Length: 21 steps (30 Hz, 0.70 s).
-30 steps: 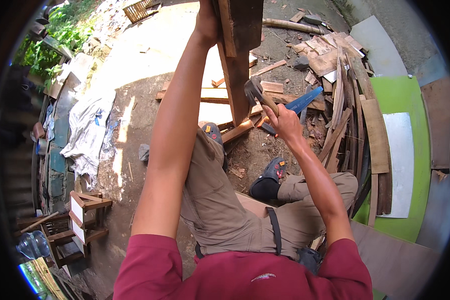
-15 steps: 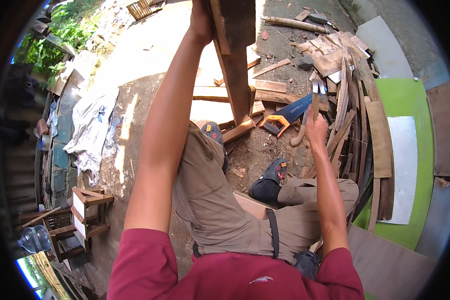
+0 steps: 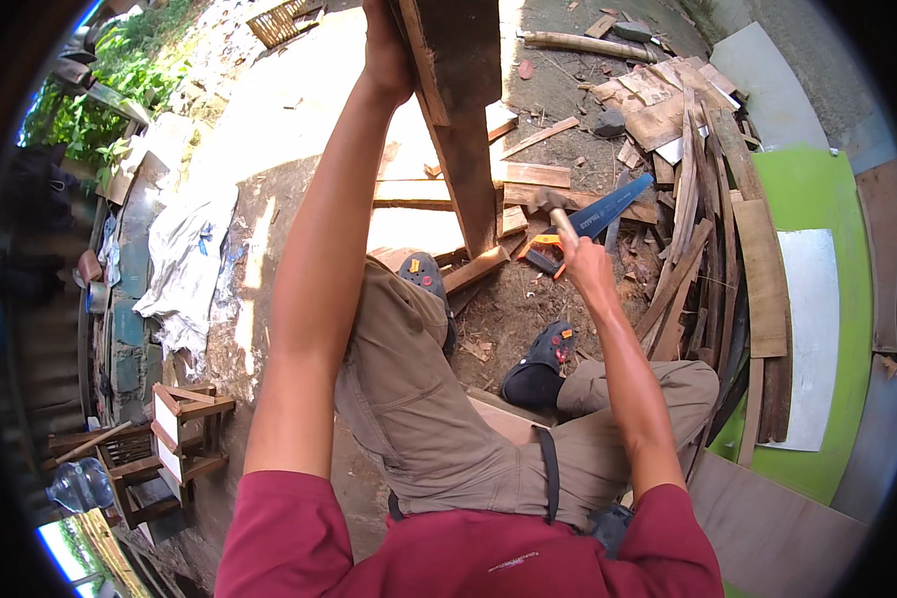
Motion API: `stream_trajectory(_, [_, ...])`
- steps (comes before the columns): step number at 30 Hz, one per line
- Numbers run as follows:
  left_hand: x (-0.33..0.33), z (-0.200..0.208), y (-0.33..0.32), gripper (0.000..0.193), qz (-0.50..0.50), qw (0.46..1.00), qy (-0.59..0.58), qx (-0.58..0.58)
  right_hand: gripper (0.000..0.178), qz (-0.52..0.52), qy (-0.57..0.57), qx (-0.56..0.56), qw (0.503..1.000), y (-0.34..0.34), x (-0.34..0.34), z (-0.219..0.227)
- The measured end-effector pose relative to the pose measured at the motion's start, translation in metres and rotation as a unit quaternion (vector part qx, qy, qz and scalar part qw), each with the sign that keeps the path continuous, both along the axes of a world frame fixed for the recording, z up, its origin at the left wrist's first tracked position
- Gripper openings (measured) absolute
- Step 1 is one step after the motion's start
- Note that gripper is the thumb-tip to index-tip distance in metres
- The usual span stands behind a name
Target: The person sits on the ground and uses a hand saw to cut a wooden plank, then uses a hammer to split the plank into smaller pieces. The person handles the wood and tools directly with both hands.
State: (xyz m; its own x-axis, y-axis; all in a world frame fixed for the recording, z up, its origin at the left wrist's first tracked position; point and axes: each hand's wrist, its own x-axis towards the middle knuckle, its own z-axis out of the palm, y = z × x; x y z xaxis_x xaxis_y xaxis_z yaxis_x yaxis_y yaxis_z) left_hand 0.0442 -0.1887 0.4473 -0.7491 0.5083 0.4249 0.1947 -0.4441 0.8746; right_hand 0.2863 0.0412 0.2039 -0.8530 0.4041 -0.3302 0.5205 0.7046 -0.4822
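My right hand [image 3: 589,267] is closed round the wooden handle of a hammer [image 3: 562,223], whose blurred head is to the right of an upright wooden frame piece. At the top edge my left hand [image 3: 388,62] grips the side of that tall wooden frame piece [image 3: 464,149]; its fingers are partly hidden behind the wood. The lower end of the piece meets a short wooden block [image 3: 476,269] near my shoe. Beneath the hammer a handsaw [image 3: 616,206] with a blue blade and orange-black handle lies on the ground, partly covered by my right hand.
Loose boards [image 3: 536,173] lie beyond the frame piece. A heap of wood strips [image 3: 703,199] stands close on my right, beside a green panel [image 3: 827,329]. To the left are a white cloth [image 3: 191,264], a small wooden stool [image 3: 184,434] and a clear plastic bottle [image 3: 82,485].
My right hand has swung the hammer left and slightly down, from beyond the saw blade toward the frame piece. My left hand keeps its grip; the view has shifted slightly.
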Motion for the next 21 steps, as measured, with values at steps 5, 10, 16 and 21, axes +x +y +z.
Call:
stream_trajectory(5, [-0.003,0.003,-0.004,0.091,-0.002,1.000,0.003,-0.010,0.065,0.028,0.107,0.060,0.992,0.050,0.054,-0.031])
stream_trajectory(10, [-0.005,0.002,0.003,0.091,-0.015,1.000,-0.002,-0.003,0.050,0.197,0.223,-0.014,0.955,-0.033,0.052,0.044])
stream_trajectory(16, [-0.006,-0.001,0.001,0.091,-0.017,1.000,-0.009,0.004,0.053,0.371,0.336,0.019,0.866,-0.073,0.028,0.069])
stream_trajectory(21, [-0.002,0.002,0.002,0.090,-0.025,1.000,-0.009,0.015,0.046,0.149,0.207,-0.099,0.962,-0.025,0.060,0.015])
